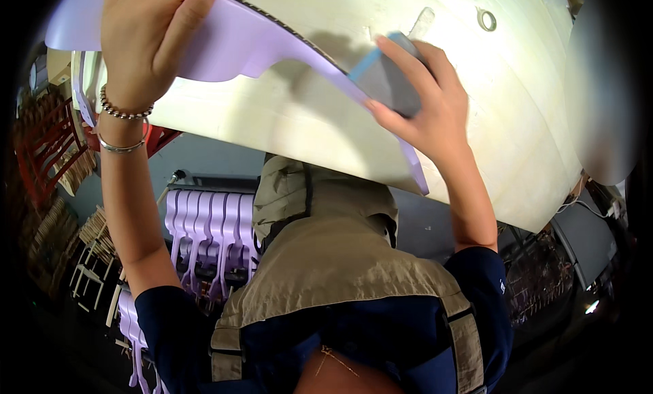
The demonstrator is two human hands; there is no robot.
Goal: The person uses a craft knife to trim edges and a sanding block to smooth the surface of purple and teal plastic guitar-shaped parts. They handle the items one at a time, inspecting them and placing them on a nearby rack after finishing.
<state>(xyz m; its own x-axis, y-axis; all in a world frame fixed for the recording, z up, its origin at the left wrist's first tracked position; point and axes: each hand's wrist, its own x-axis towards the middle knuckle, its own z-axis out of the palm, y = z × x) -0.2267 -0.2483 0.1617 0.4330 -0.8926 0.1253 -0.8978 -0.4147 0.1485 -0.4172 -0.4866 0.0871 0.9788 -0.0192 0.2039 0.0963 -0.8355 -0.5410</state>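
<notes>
A lilac guitar (235, 47) lies across the pale worktop, its body at the upper left and its slim neck running down to the right. A dark strip runs along the neck's far edge. My left hand (153, 33) is on the guitar's body, thumb bent in; its fingertips are cut off by the upper edge of the picture. In my right hand (435, 98) is a grey block (388, 77) with a blue edge, shaped like a sanding block. The fingers wrap over it, and its blue side meets the dark-edged side of the neck.
On the pale worktop (524, 108) lie a roll of tape (486, 20) and a small clear piece (422, 23). Several lilac guitars (214, 224) hang in a row below left. A red chair (51, 152) stands at the far left. A blurred grey shape (609, 88) is at right.
</notes>
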